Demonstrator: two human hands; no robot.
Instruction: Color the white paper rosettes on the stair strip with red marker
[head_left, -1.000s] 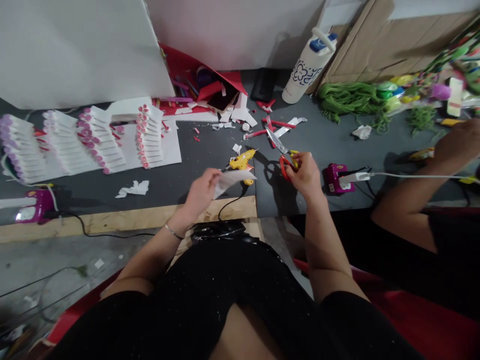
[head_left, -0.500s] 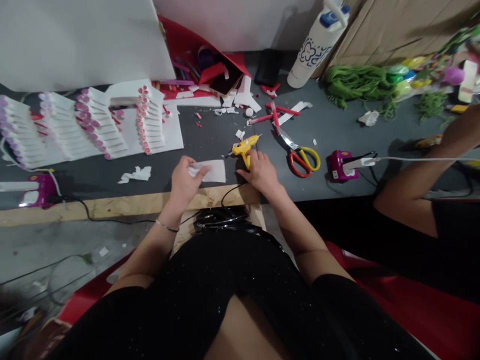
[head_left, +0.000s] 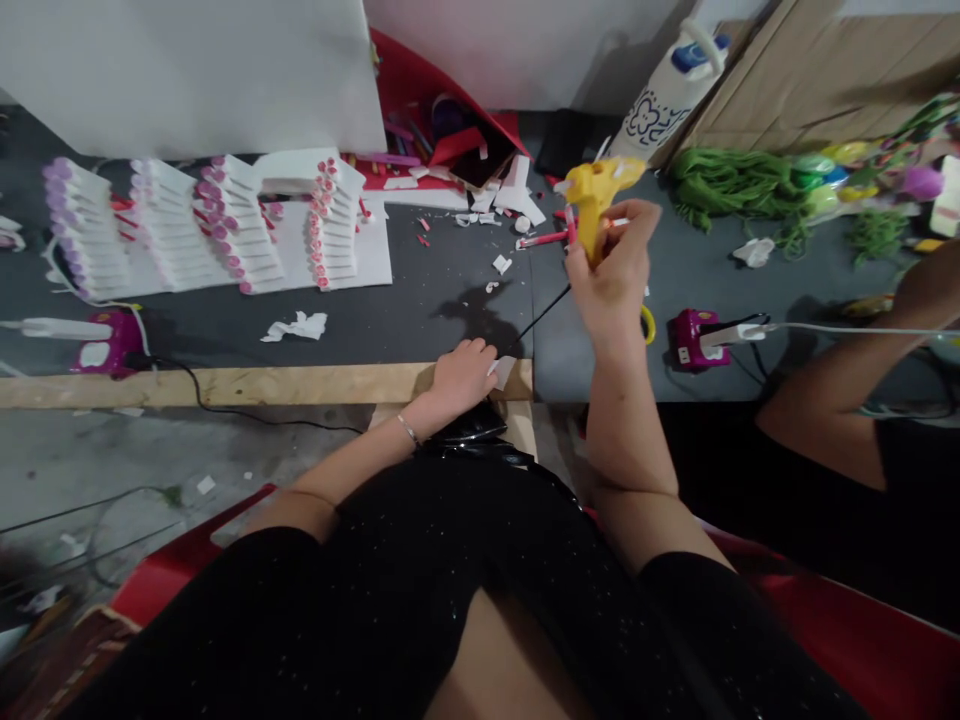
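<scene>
My right hand (head_left: 616, 262) is wrapped round the handle of a yellow glue gun (head_left: 594, 205), lifted above the table. Its black cord (head_left: 546, 318) runs down toward the table's front edge. At that edge my left hand (head_left: 466, 374) is closed on a piece of white paper (head_left: 504, 373), with only a corner of it showing past the fingers. Behind my right hand lie scissors, mostly hidden apart from part of a yellow handle (head_left: 648, 325). Small white scraps (head_left: 502, 264) lie on the grey tabletop (head_left: 450, 325) beyond my left hand.
Rows of white paper rolls with purple and pink tips (head_left: 169, 225) lie at the left. Purple power blocks (head_left: 112, 343) sit at both sides. A white bottle (head_left: 660, 105) and green yarn (head_left: 739, 180) are at the back. Another person's arm (head_left: 847, 350) rests at the right.
My right hand has picked up the glue gun and raised it up and to the right. My left hand has moved right to the table edge with the paper.
</scene>
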